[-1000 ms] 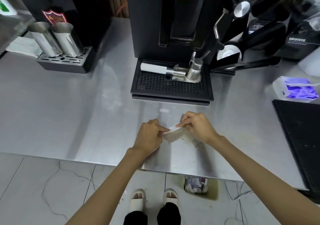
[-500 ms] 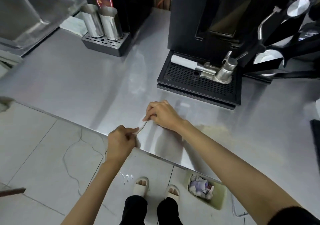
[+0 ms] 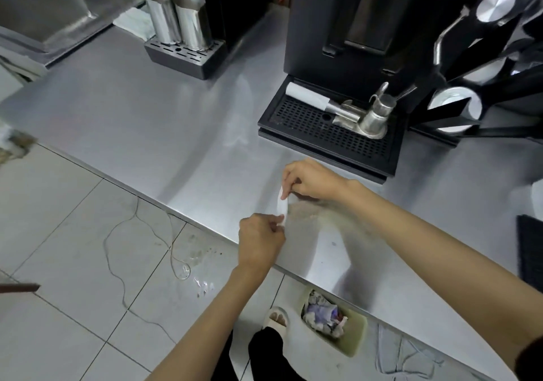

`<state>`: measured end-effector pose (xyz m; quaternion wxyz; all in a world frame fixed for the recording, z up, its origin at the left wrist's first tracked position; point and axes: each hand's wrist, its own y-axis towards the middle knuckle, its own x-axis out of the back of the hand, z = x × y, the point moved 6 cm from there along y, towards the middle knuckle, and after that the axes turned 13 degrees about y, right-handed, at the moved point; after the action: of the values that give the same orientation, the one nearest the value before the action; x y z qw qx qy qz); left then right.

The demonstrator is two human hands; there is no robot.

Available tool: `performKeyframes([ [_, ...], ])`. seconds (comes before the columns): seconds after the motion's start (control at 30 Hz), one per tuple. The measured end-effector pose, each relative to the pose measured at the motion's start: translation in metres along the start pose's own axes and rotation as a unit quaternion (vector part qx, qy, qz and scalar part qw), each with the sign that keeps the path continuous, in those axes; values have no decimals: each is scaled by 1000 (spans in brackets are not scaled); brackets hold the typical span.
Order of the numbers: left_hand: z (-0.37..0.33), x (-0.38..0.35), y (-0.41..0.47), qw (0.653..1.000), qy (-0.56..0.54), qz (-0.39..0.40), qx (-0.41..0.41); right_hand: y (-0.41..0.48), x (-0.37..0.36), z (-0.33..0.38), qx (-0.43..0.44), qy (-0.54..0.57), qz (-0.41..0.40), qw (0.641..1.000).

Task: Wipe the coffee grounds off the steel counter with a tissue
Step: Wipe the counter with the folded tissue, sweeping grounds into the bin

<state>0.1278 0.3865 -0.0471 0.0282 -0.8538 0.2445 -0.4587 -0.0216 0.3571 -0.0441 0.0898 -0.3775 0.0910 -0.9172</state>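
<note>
A white tissue (image 3: 282, 206) stands on edge on the steel counter (image 3: 152, 122), stretched between both hands. My right hand (image 3: 311, 181) pinches its far end and my left hand (image 3: 260, 241) pinches its near end, close to the counter's front edge. Brown coffee grounds (image 3: 305, 211) lie smeared on the steel just right of the tissue, partly under my right wrist and forearm.
A black coffee machine's drip tray (image 3: 326, 137) with a steel portafilter (image 3: 364, 116) lies behind my hands. Two steel jugs (image 3: 179, 19) stand on a small tray at the back left. A waste bin (image 3: 332, 322) with crumpled tissues sits on the floor below the counter edge.
The view has swung left and then partly back. Both hands kept hold of the tissue and dragged it leftward along the counter's front; the grounds now lie to its right.
</note>
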Motion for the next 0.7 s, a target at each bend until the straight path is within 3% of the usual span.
performKeyframes([
  [0.5, -79, -67, -27, 991, 43, 85, -98, -116, 40, -76, -96, 14, -68, 993],
  [0.7, -76, -28, -16, 989, 62, 36, -127, -107, 42, -62, -81, 81, -144, 983],
])
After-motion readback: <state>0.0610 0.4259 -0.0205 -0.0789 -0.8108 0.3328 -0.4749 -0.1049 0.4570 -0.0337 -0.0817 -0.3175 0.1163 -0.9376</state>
